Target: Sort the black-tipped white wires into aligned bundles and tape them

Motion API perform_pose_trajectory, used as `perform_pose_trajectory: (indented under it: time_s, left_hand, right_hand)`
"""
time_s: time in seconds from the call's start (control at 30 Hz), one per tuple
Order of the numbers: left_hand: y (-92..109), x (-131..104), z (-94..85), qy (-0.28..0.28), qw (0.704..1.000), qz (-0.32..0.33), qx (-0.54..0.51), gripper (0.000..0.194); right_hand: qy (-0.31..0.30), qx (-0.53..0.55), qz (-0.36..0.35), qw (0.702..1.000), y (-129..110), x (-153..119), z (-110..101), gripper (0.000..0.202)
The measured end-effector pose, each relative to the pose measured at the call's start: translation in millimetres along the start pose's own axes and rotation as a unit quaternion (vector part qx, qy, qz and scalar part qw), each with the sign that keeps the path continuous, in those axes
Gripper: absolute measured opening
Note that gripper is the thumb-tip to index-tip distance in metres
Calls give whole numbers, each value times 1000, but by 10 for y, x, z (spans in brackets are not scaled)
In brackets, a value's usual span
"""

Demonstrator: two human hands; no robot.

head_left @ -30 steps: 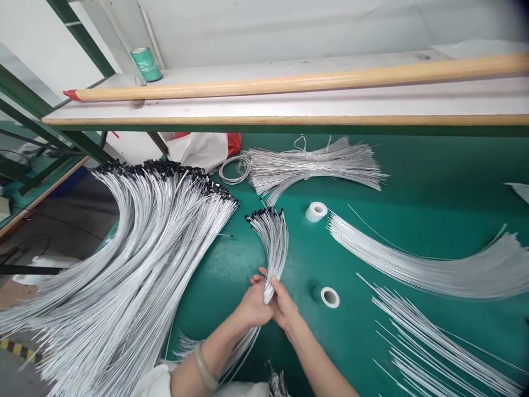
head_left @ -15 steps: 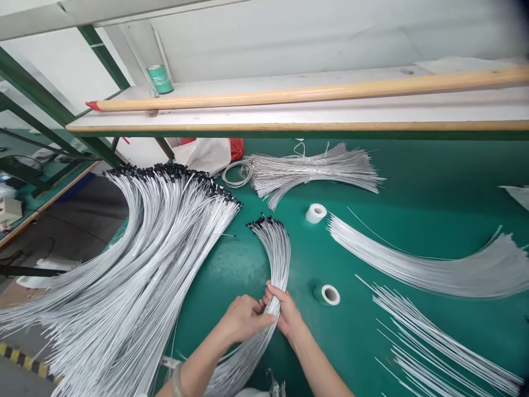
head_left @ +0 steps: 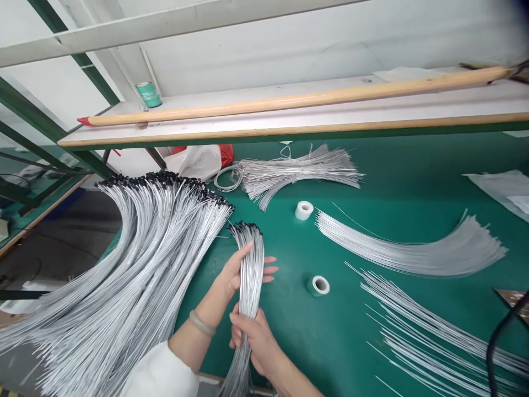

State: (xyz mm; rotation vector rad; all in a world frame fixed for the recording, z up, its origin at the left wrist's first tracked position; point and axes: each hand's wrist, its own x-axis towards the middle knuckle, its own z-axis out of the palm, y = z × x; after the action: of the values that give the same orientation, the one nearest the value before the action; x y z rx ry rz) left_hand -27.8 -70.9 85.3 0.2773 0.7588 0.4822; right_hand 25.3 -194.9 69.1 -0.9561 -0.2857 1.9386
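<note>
A bundle of thin grey-white wires with black tips at its far end runs toward me over the green table. My right hand is wrapped round its lower part, thumb across the front. Higher up, my left hand is behind the bundle, which lies across its palm. The left thumb points up along the near side, and the straight fingers stick out past the right side, apart. Close by on the left lies a large heap of similar black-tipped wires.
A white tape roll and another roll stand right of the bundle. Loose wires spread farther right. A tied wire bundle lies below the shelf, which carries a wooden pole. A dark cable hangs at the lower right.
My left hand has moved up the bundle and its fingers have stretched out behind it. My right hand has shifted lower and left with the bundle, which is now straighter. The view has shifted.
</note>
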Motion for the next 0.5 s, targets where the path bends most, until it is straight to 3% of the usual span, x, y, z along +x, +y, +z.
perform_pose_trajectory:
  time_s: [0.17, 0.27, 0.33, 0.37, 0.5]
  left_hand:
    - [63, -248, 337, -25, 997, 54, 56, 22]
    - [97, -434, 489, -49, 994, 51, 84, 13]
    - [81, -552, 560, -86, 991, 41, 90, 13]
    - [56, -602, 591, -111, 989, 39, 92, 14]
    - [-149, -695, 703, -197, 976, 15, 95, 13]
  right_hand:
    - [-41, -50, -53, 997, -24, -135, 42, 24]
    - [-130, -107, -53, 984, -179, -234, -85, 42]
    - [-214, -110, -33, 970, -416, -209, -215, 62]
    - [-226, -85, -29, 970, -581, -152, -275, 60]
    - [-159, 11, -115, 980, -1439, 291, -351, 51]
